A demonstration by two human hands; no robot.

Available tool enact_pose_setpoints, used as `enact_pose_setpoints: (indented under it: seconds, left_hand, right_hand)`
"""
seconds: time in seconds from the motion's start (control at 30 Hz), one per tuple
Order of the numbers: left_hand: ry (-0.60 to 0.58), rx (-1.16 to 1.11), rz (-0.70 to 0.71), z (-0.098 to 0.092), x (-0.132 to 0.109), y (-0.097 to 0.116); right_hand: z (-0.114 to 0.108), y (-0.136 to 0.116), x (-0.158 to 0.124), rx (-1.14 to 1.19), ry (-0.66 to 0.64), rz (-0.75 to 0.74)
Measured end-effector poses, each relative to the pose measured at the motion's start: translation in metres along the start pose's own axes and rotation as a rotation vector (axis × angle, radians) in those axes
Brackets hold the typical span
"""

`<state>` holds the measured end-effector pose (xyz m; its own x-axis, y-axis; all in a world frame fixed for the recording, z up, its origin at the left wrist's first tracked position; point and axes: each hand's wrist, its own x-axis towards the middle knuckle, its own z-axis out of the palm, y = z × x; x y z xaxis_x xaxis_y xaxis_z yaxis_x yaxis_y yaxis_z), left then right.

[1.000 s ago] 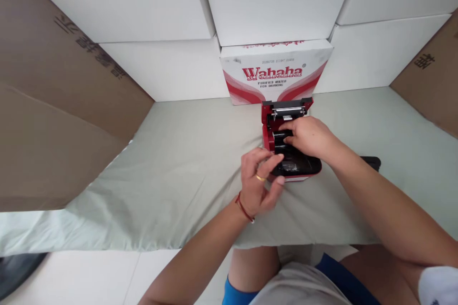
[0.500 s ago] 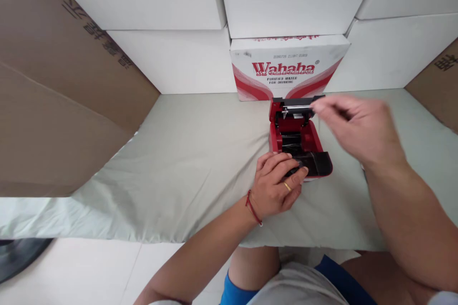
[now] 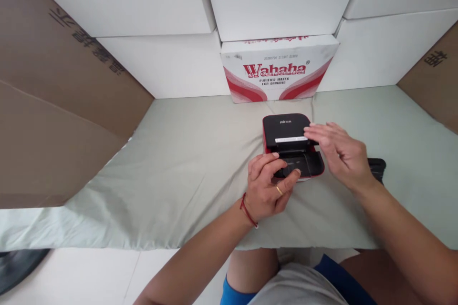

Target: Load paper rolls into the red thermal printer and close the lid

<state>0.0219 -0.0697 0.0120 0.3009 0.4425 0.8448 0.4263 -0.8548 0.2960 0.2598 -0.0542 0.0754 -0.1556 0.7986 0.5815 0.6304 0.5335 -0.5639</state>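
A small red and black label printer (image 3: 284, 128) sits on the cloth in front of me, its black lid lowered part way and a gap showing above the black front panel. A white strip lies along the lid's front edge. My left hand (image 3: 268, 183) grips the printer's front left corner, fingers bent over the front panel. Fingers straight, my right hand (image 3: 339, 155) touches the right edge of the lid. Inside the printer, little shows beneath the lid. A black object (image 3: 377, 169) lies beyond my right wrist, partly hidden by it.
A Wahaha water carton (image 3: 279, 74) stands behind the printer, against stacked white boxes (image 3: 179, 62). Brown cartons flank the table at left (image 3: 64, 128) and right (image 3: 429, 76). A pale green cloth (image 3: 171, 162) covers the table, its front edge close to my lap.
The printer lid has swung down from upright towards me. My right hand has come down with it, its fingers now straightened along the lid's edge. My left hand stays at the front.
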Motion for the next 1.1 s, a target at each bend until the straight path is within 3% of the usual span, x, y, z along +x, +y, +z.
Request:
enact_pose_setpoints:
  seconds: [0.2, 0.47, 0.67, 0.83, 0.97, 1.1]
  left_hand:
    - [0.014, -0.04, -0.029, -0.001, 0.003, -0.006]
    - [0.076, -0.266, -0.447, -0.012, 0.011, -0.021]
    - [0.09, -0.436, -0.523, -0.005, 0.009, -0.026]
    - [0.163, -0.681, -0.625, 0.003, 0.004, -0.039]
    - [0.092, -0.699, -0.742, 0.005, 0.004, -0.048]
    - [0.006, -0.847, -0.814, 0.006, 0.006, -0.052]
  right_hand:
    - [0.012, 0.014, -0.026, 0.059, 0.03, -0.007]
    - [0.016, 0.009, -0.026, 0.098, 0.105, -0.032]
    - [0.017, 0.011, -0.029, 0.093, 0.088, -0.036]
    - [0.012, 0.005, -0.04, 0.069, 0.024, -0.188]
    - [0.008, -0.001, -0.046, 0.006, 0.051, -0.295]
    - [0.005, -0.004, -0.049, -0.028, 0.056, -0.277]
